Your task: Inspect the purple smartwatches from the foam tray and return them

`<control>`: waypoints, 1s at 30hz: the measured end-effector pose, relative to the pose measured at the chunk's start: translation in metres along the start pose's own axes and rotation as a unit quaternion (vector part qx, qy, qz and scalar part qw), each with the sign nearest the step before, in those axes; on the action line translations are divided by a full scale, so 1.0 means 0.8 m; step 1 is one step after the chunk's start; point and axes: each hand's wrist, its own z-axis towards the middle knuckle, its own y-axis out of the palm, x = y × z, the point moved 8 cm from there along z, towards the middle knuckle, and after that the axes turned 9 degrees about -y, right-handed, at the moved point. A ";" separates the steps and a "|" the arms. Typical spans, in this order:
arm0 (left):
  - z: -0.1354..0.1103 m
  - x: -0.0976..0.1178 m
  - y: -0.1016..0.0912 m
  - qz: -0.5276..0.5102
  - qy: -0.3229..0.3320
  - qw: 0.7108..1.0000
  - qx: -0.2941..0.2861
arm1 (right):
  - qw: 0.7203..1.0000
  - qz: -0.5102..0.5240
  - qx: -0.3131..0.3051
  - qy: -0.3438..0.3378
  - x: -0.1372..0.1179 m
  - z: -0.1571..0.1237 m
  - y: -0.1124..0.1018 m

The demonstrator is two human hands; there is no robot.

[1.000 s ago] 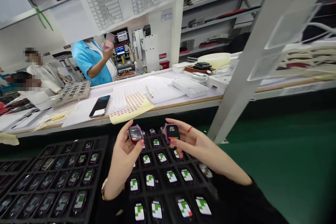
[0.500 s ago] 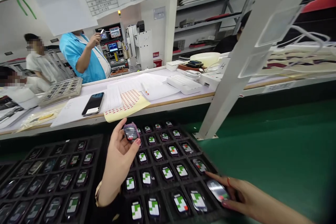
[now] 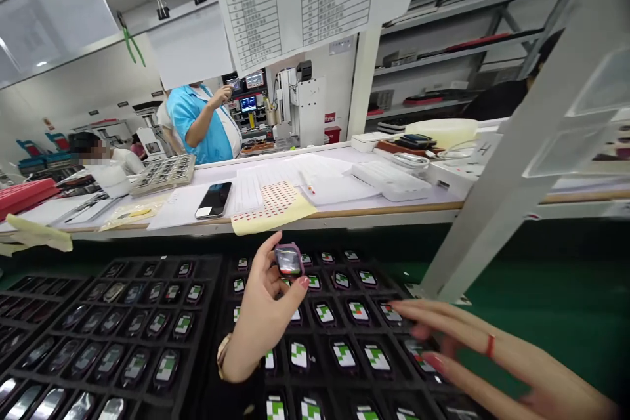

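Note:
My left hand is closed on a purple strapless smartwatch, raised above the black compartment tray. Its screen faces me, dark with a little red and green at the lower edge. On the right, my right hand has its fingers stretched apart over the tray's right column and holds nothing. Between its thumb and fingers a watch lies in a compartment, partly covered. Index fingertip and another watch overlap in view; whether they touch I cannot tell. Most watches in this tray show green and white blocks.
A second tray of watches, many with dark screens, lies left. Behind runs a shelf with a phone, a yellow sticker sheet and white boxes. A slanted white post rises at right. A person in blue stands beyond.
The view has swung left, bringing more of the left trays in. My right hand has let go of the watch at the tray's right side and spread its fingers. The left keeps its watch.

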 end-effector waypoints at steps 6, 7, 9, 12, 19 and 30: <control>-0.005 -0.002 0.007 0.010 -0.001 0.999 -0.033 | 0.989 0.051 0.100 -0.094 -0.091 0.086 0.011; -0.004 -0.003 0.007 0.012 -0.003 0.999 -0.037 | 0.987 0.054 0.111 -0.098 -0.097 0.092 0.016; -0.003 -0.005 0.008 0.014 -0.011 0.999 -0.044 | 0.985 0.047 0.126 -0.103 -0.102 0.102 0.027; -0.002 -0.010 0.011 0.014 -0.020 0.998 -0.051 | 0.986 0.034 0.124 -0.109 -0.093 0.109 0.045; -0.002 -0.014 0.015 -0.021 -0.037 0.997 -0.069 | 0.985 0.050 0.098 -0.133 -0.079 0.114 0.063; 0.003 -0.011 0.008 0.015 -0.063 0.998 -0.004 | 0.979 0.042 0.105 -0.168 -0.096 0.112 0.050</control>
